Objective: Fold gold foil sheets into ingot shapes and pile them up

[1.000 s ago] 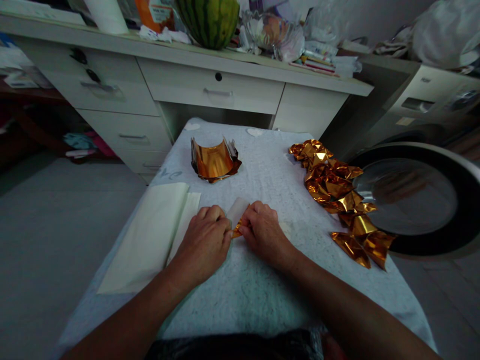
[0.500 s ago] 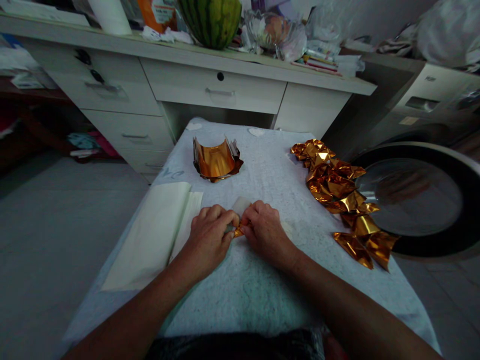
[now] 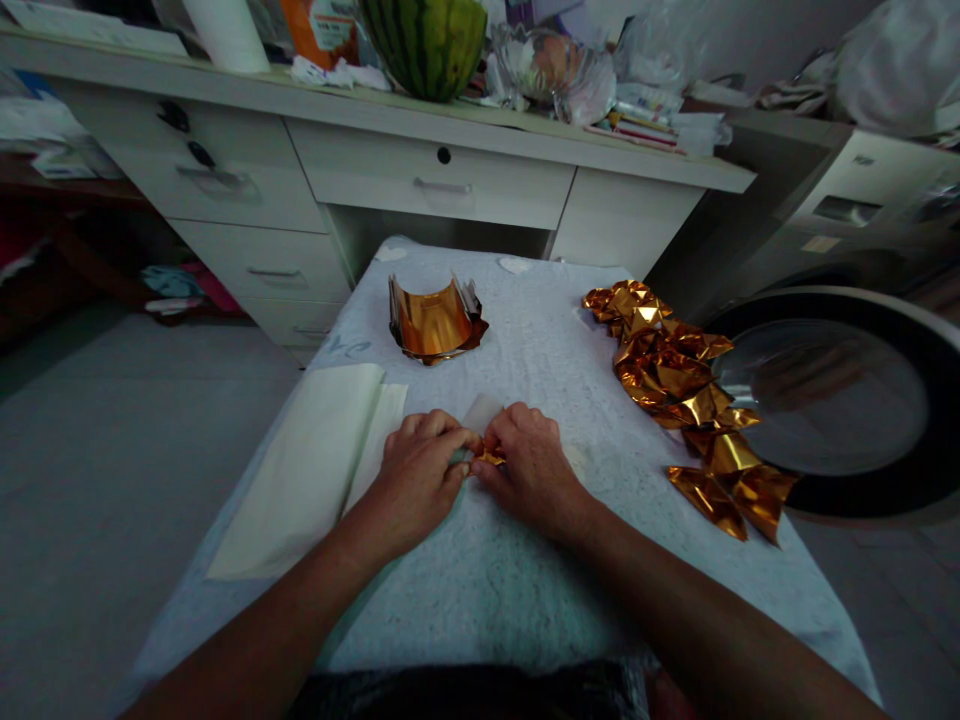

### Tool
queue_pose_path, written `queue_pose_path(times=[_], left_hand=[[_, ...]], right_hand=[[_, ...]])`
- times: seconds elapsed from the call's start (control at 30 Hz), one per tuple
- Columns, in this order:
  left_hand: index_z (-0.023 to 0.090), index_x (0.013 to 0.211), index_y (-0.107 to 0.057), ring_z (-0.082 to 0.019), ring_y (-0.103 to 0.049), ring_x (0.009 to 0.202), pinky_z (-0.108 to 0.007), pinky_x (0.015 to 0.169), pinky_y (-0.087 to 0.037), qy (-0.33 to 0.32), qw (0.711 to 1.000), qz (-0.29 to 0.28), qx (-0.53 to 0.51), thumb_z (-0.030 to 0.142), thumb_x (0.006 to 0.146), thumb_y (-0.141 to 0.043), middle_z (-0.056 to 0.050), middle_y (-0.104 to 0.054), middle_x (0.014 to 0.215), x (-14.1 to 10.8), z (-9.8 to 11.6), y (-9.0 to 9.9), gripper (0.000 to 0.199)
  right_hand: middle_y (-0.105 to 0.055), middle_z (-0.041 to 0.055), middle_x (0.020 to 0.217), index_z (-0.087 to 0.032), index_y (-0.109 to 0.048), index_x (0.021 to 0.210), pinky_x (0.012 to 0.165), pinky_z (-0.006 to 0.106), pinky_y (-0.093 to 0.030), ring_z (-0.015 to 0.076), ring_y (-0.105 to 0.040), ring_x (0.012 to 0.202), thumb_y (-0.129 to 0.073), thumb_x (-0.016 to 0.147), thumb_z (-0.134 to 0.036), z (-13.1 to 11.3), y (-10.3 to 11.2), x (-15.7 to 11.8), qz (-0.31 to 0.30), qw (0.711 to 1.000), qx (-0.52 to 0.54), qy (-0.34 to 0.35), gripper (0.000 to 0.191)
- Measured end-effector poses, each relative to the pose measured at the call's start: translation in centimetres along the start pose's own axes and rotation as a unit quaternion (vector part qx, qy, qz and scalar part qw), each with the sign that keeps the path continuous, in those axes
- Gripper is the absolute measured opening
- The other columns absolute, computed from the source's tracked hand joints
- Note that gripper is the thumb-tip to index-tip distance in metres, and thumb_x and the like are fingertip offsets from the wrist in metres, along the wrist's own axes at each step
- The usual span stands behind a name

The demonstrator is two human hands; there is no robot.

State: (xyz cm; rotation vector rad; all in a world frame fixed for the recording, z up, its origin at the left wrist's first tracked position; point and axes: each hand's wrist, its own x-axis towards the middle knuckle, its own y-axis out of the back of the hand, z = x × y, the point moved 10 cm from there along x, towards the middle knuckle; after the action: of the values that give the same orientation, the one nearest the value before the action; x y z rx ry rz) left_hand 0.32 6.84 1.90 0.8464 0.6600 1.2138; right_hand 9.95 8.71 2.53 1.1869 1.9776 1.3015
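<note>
My left hand [image 3: 422, 472] and my right hand [image 3: 529, 455] meet over the middle of the cloth-covered table, fingers pinched close together. Between them shows a small piece of gold foil paper [image 3: 492, 457], mostly hidden by the fingers. A sheet of thin whitish paper [image 3: 481, 410] sticks out just beyond the fingertips. Left of my left hand lies folded cream paper [image 3: 304, 460]. Farther back stands a curved stack of gold foil sheets [image 3: 435, 318]. Over on the right, a heap of folded gold foil pieces [image 3: 667, 365] runs along the table's edge.
A white cabinet with drawers [image 3: 420, 180] stands behind the table; a watermelon [image 3: 424, 45], a glass bowl [image 3: 529, 65] and a paper roll [image 3: 225, 35] are on top. At the right, a washing machine's open round door [image 3: 930, 400] sits close against the table.
My right thumb has shifted left toward my left fingertips, and the gold foil between my hands shows differently. The stack, the heap and the cream paper stay put.
</note>
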Motion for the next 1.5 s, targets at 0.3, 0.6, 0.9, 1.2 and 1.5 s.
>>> queue_pose_path(times=[0.3, 0.6, 0.9, 1.2, 1.5], left_hand=[[0.027, 0.104, -0.064, -0.025, -0.047, 0.104, -0.042, 0.091, -0.038, -0.019, 1.000, 0.006, 0.006, 0.014, 0.083, -0.053, -0.003, -0.059, 0.106, -0.1, -0.2, -0.2, 0.027], [0.026, 0.104, -0.064, -0.028, -0.046, 0.104, -0.044, 0.088, -0.038, -0.004, 1.000, -0.006, 0.006, 0.013, 0.082, -0.054, -0.004, -0.058, 0.108, -0.1, 0.0, 0.0, 0.028], [0.027, 0.105, -0.065, -0.027, -0.046, 0.106, -0.044, 0.091, -0.037, -0.008, 1.000, -0.010, 0.004, 0.013, 0.082, -0.053, -0.004, -0.058, 0.107, -0.1, -0.1, -0.2, 0.029], [0.026, 0.104, -0.066, -0.027, -0.048, 0.106, -0.044, 0.089, -0.038, -0.006, 1.000, 0.000, 0.015, 0.012, 0.079, -0.053, -0.004, -0.060, 0.106, -0.1, 0.1, 0.0, 0.032], [0.027, 0.101, -0.068, -0.029, -0.050, 0.103, -0.044, 0.087, -0.038, -0.019, 0.999, 0.024, 0.024, 0.029, 0.080, -0.066, -0.004, -0.062, 0.104, -0.2, 0.7, 0.4, 0.022]], right_hand=[[-0.057, 0.0079, 0.107, -0.021, -0.052, 0.106, 0.085, 0.041, -0.036, 0.0238, -0.049, 0.094, -0.059, 0.082, -0.022, 0.1, 0.1, 0.1, 0.002, 0.999, 0.034, -0.012, 0.025], [-0.056, 0.0082, 0.113, -0.023, -0.047, 0.126, 0.091, 0.041, -0.035, 0.0240, -0.050, 0.102, -0.051, 0.075, -0.004, 0.7, -0.2, 0.0, -0.008, 0.997, 0.071, -0.002, 0.055], [-0.055, 0.0058, 0.111, -0.027, -0.041, 0.133, 0.091, 0.039, -0.036, 0.0213, -0.049, 0.100, -0.043, 0.074, 0.002, 0.8, -0.2, 0.0, -0.031, 0.996, 0.079, 0.013, 0.065], [-0.055, 0.0049, 0.103, -0.020, -0.034, 0.124, 0.090, 0.042, -0.038, 0.0199, -0.052, 0.094, -0.045, 0.068, -0.001, 1.2, 0.4, -0.3, -0.004, 0.982, 0.184, 0.046, 0.060], [-0.053, 0.0019, 0.085, -0.020, -0.051, 0.088, 0.073, 0.030, -0.043, 0.0161, -0.051, 0.079, -0.045, 0.076, -0.005, 3.7, 3.1, 0.4, 0.113, 0.971, 0.212, 0.019, 0.020]])
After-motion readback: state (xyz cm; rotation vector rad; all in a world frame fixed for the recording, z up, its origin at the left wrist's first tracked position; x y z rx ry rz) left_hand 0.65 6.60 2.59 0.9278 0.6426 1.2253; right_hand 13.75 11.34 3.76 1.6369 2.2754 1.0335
